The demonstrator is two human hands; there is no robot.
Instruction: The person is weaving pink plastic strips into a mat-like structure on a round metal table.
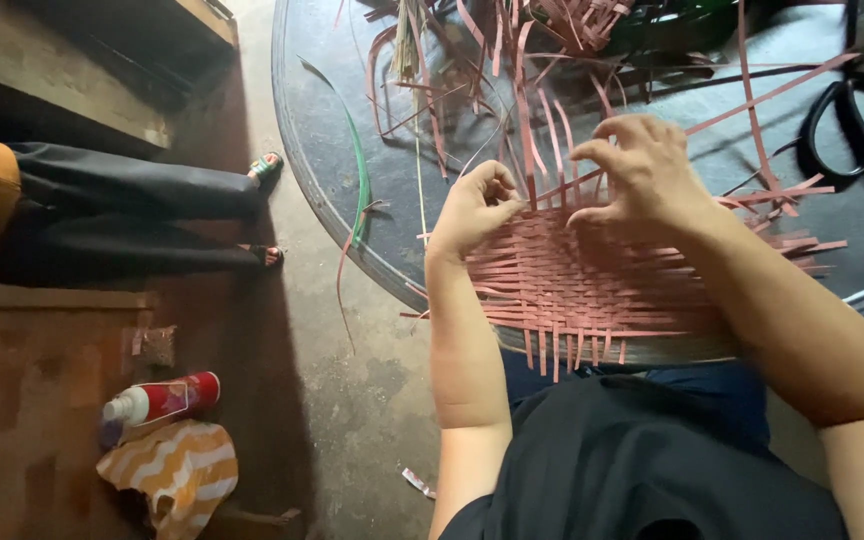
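Observation:
A flat mat woven of pink strips lies on the near edge of a big round dark tray in front of me. My left hand pinches an upright pink strip at the mat's far left edge. My right hand is curled over the far edge of the weave, fingertips on the loose upright strips. Loose ends stick out on all sides of the mat.
A heap of loose pink strips and a long green strip lie further back on the tray. Black loops rest at right. Another person's legs stretch across the floor at left. A red-and-white bottle and striped cloth lie below.

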